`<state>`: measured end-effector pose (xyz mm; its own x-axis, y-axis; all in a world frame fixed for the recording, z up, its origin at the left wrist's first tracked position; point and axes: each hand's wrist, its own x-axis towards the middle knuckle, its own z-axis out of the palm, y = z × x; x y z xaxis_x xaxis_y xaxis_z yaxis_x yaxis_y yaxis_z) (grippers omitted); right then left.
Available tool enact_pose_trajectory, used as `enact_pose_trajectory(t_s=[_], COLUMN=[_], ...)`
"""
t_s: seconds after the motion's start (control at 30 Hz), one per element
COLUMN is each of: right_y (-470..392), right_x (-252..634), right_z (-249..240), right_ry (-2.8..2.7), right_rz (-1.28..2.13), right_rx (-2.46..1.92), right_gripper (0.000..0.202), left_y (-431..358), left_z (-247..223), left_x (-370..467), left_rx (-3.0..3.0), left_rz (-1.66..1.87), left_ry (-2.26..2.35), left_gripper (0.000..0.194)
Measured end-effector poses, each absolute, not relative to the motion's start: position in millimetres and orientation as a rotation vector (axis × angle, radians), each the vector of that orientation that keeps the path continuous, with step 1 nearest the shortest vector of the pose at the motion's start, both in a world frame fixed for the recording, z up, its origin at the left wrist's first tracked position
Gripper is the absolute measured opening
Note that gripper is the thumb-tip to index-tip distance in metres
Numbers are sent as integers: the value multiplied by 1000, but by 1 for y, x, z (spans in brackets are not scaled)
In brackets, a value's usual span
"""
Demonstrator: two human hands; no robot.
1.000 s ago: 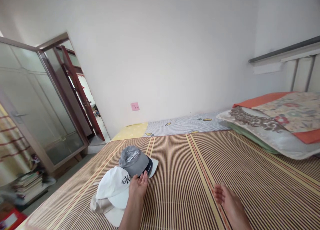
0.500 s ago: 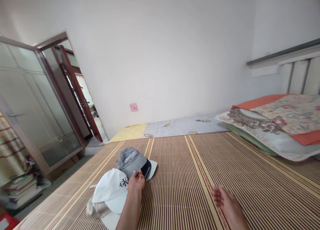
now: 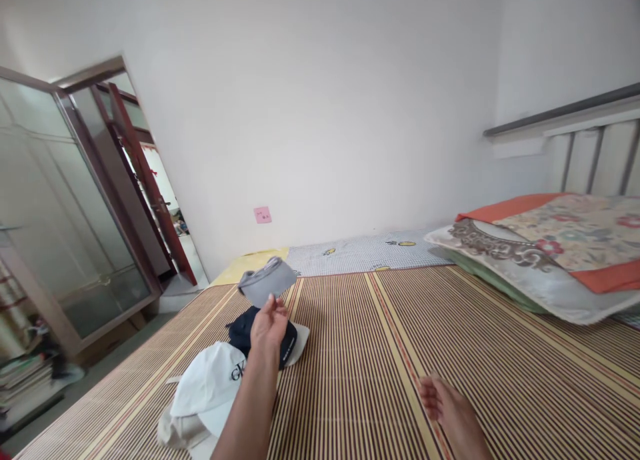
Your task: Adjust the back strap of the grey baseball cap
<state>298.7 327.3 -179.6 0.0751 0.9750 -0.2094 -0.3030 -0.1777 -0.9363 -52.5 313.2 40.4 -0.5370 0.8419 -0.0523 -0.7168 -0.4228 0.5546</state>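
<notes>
One striped mat (image 3: 350, 353) filled the foreground, its thin dark and tan lines broken by paler bands. Above the mat's left side, the left hand (image 3: 270, 323) gripped a gray cap (image 3: 270, 280) between thumb and fingers. Below it on the mat lay a dark cap (image 3: 243, 327), then nearer a white cap (image 3: 207, 383) partly covering a beige cap (image 3: 175, 428). The right hand (image 3: 450, 407), half open with fingers loosely curled, was over the mat's near right part; whether it touched could not be told.

Along the mat's far edge ran a checked sheet (image 3: 345, 252) and, behind that, a pale wall (image 3: 325, 100) with a pink note (image 3: 263, 215). A pillow (image 3: 500, 243) lay at the mat's right; a glass door (image 3: 75, 227) stood beyond its left.
</notes>
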Motion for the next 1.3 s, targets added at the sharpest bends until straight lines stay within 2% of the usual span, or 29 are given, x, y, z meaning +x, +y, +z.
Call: enact_pose_trajectory(t_s=[0.13, 0.3, 0.57, 0.77, 0.9, 1.07, 1.3], right_y=[321, 323, 326, 324, 328, 327, 323], right_x=[298, 297, 295, 290, 277, 261, 257], right_z=[-169, -172, -188, -174, -145, -114, -130], right_ry=[-811, -811, -788, -681, -775, -879, -706], right_rz=[1406, 1413, 1441, 1535, 1709, 1832, 1774], right_rx=[-1184, -1125, -1086, -1085, -1007, -809, -668], right_gripper=[51, 49, 44, 50, 51, 68, 60], left_y=[282, 255, 257, 259, 257, 258, 260], left_z=[32, -23, -93, -103, -109, -126, -139], left_x=[3, 57, 84, 81, 80, 93, 103], left_rx=[294, 162, -51, -142, -20, 150, 180], left_rz=[1943, 1806, 1645, 1675, 1663, 1544, 1405], left_ry=[515, 410, 393, 366, 380, 419, 467], left_gripper=[29, 29, 36, 36, 40, 49, 56])
